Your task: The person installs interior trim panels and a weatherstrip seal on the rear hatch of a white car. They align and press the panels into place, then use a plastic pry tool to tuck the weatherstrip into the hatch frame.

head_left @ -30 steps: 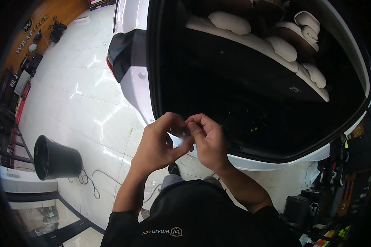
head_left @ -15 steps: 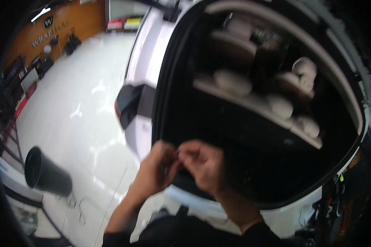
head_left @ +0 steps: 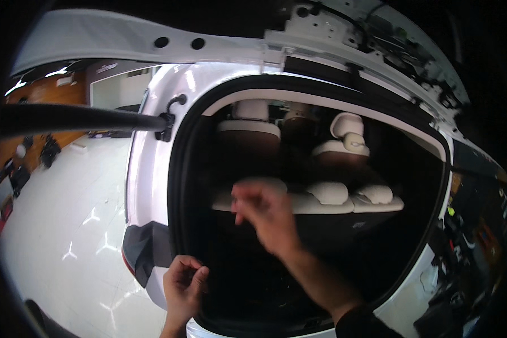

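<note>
My right hand [head_left: 270, 219] is raised in front of the open rear of a white car, with its fingers bent and drawn together. Motion blurs it, and anything between the fingertips is too small to make out. Lower down, my left hand [head_left: 183, 287] is by the lower left corner of the opening, fingers curled in and thumb against them. Whatever it may hold is hidden. A black rubber seal [head_left: 178, 169] lines the opening, and the dark tail light [head_left: 146, 253] sits just above and left of my left hand.
Overhead is the raised tailgate [head_left: 225, 48], with a black strut [head_left: 84, 120] crossing at left. Cream rear seats [head_left: 327, 204] with headrests stand inside the car. Pale glossy floor [head_left: 73, 197] lies left; dark equipment [head_left: 462, 270] stands at right.
My hands were together at the fingertips and are now apart: the right up, the left lower and further left. The view has shifted, bringing in the tailgate and strut.
</note>
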### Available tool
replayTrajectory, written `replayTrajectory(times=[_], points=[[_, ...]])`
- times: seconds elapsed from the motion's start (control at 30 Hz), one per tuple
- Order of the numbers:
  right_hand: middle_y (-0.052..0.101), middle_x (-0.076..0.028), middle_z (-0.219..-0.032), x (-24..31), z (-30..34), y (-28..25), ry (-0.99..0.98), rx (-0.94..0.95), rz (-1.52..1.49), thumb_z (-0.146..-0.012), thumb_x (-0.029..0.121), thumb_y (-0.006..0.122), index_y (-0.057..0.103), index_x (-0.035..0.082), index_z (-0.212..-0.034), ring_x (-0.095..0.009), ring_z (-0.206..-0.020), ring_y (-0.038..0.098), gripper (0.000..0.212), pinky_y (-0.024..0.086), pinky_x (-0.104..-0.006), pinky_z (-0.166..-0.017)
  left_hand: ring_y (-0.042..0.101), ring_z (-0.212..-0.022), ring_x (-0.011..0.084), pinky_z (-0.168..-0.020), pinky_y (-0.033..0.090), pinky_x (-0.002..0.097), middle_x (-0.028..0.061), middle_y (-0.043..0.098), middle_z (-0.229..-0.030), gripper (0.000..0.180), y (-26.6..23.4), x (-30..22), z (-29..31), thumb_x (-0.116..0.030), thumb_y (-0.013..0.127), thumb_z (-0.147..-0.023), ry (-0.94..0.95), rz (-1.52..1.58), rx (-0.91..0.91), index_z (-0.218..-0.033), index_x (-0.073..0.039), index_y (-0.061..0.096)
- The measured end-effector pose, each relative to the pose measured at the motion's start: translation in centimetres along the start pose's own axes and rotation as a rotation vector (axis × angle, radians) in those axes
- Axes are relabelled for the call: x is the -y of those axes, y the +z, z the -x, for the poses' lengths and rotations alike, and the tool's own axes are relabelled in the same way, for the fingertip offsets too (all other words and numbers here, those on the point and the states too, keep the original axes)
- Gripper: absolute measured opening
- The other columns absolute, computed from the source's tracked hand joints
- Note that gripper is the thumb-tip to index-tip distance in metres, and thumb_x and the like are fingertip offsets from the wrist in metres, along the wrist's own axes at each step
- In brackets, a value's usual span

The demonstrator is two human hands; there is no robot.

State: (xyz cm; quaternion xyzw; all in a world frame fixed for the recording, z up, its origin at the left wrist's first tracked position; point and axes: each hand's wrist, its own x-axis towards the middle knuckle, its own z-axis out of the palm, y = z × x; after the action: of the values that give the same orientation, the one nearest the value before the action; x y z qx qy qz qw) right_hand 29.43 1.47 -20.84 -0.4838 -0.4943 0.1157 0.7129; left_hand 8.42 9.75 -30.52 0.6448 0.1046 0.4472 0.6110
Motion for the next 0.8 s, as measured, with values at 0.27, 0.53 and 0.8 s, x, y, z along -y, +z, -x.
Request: replayTrajectory(times=[0.27,0.53,0.8], points=[[0.073,-0.017,-0.101,15.1,-18.8,-4.3,-0.710,-0.254,0.091,-0.096,0.003,0.069,0.063,-0.007,-0.120,-0.022,-0.088,0.073,0.026,0.060,-0.0342,-0.081,0.059,-0.059,0.0088,-0.056,0.047,0.0218,0.0037,0.061,-0.077,0.014,-3.5,0.3,-5.2,0.001,0.069,-0.097,-0.034,0.132,0.162,-0.099,-0.002,0.056],[0.073,-0.013,-0.087,15.5,-26.7,-7.7,-1.254,-0.564,0.620,-0.079,0.008,0.082,0.081,0.004,-0.090,-0.020,-0.073,0.068,0.011,0.055,-0.0349,-0.072,0.060,-0.055,0.0126,-0.052,0.049,0.0246,0.0067,0.061,-0.075,0.018,-5.2,3.9,-5.3,-0.006,0.070,-0.098,-0.120,0.118,0.233,-0.099,-0.003,0.052],[0.072,-0.006,-0.077,15.8,-28.2,-5.9,-0.980,-0.512,0.438,-0.087,0.005,0.079,0.076,-0.009,-0.097,-0.012,-0.070,0.062,0.017,0.049,-0.0282,-0.065,0.057,-0.068,0.0070,-0.062,0.047,0.0217,-0.0006,0.061,-0.079,0.009,-7.0,3.8,-4.6,-0.006,0.068,-0.103,-0.207,0.122,0.239,-0.100,-0.005,0.059]])
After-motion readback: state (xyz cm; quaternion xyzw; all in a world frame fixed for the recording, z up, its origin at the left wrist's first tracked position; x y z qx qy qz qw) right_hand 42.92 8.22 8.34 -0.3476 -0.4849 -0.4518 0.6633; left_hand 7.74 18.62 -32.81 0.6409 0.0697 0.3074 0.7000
